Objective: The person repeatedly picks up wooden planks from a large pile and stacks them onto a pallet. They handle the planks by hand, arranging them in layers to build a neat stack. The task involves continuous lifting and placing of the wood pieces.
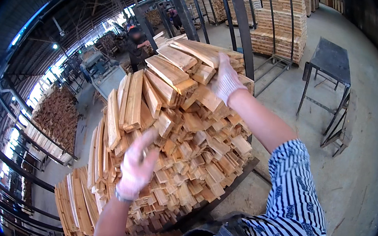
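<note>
A big pile of sawn wooden boards (196, 137) stands in front of me, most with their cut ends toward me. Thin white work gloves cover both hands. My right hand (228, 81) reaches to the upper right of the pile, its fingers stretched along the ends of the top boards (191, 53); I see no grip around a board. Lower and to the left, my left hand (139, 166) hovers before the board ends, slightly blurred, thumb and fingers apart and nothing between them. Several boards (130, 102) lie tilted side by side at the pile's upper left.
A dark metal table (330, 59) stands at the right. Strapped board stacks (278, 30) sit on a metal frame behind upright posts (243, 31). Another wood stack (56, 114) is at left, near curved metal rails (24, 171). A person in dark clothes (135, 49) stands beyond the pile.
</note>
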`<state>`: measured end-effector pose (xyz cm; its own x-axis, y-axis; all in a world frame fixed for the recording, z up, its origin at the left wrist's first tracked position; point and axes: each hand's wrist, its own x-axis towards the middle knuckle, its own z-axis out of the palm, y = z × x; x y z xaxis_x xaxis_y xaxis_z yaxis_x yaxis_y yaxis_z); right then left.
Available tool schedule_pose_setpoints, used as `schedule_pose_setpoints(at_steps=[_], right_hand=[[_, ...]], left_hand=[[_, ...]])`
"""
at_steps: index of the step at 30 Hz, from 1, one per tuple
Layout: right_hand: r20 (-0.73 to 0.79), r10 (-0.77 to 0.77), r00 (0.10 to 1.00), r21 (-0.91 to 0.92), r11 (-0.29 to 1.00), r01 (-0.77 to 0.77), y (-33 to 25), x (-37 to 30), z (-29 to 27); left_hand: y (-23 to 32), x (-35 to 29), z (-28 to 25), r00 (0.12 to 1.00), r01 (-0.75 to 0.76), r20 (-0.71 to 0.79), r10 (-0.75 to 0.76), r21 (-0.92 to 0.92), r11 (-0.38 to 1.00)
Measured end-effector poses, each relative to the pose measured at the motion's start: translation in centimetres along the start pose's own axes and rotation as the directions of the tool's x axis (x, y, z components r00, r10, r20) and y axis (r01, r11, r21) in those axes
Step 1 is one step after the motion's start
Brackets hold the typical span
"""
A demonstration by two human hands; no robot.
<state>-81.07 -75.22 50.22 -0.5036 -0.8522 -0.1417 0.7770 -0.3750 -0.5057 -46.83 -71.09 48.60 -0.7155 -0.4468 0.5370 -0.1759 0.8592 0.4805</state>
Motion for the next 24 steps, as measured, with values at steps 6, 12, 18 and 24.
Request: schedule_pose_setpoints(at_steps=[6,12,18,24], right_hand=[[-0.048,-0.13,0.99,-0.46,0.883,0.094,2.4,-1.2,1.5],[0.028,-0.036,0.999,-0.436,0.899,0.045,1.7,2.2,-1.5],[-0.183,-0.229,0.956,-0.514,0.851,0.106,2.6,3.5,0.4],[-0.227,-0.312,0.923,-0.797,0.605,0.009,5.0,-3.0,2.6]], left_hand=[[-5.9,13.8,3.0,0.844,0.47,-0.06,-0.533,-0.396,0.789],[-11.0,19.6,9.4,0.822,0.519,-0.049,-0.568,-0.346,0.781],[-9.3,20.1,9.1,0.868,0.435,-0.119,-0.482,-0.289,0.853],[-7.8,16.8,7.3,0.725,0.448,-0.017,-0.688,-0.748,0.49]])
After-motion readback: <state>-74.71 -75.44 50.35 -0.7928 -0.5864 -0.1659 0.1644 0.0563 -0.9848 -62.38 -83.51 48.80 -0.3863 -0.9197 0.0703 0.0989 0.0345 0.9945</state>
